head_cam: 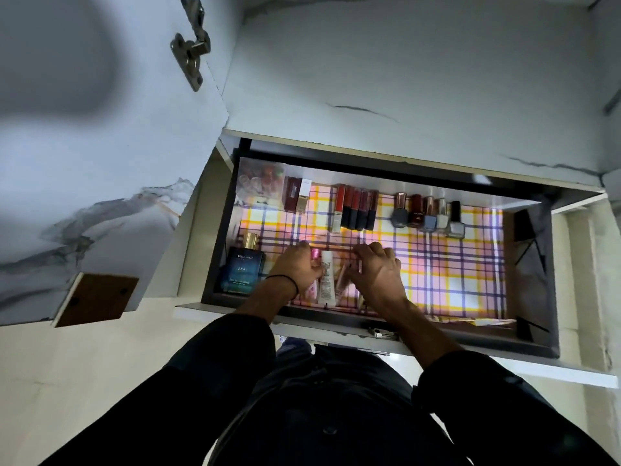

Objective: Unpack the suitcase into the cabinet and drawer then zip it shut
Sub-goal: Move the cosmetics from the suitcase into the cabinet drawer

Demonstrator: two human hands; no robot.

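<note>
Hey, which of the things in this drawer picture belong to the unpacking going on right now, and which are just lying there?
In use: drawer; left hand gripping the pink-capped bottle; white tube; right hand beside the tube, grip unclear.
Just lying there: blue perfume bottle; lip glosses; nail polishes; clear box; checked liner.

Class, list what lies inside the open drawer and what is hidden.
On the checked liner: a perfume bottle, lip glosses, nail polish bottles, a white tube. The left hand and right hand hide what lies beneath.
</note>
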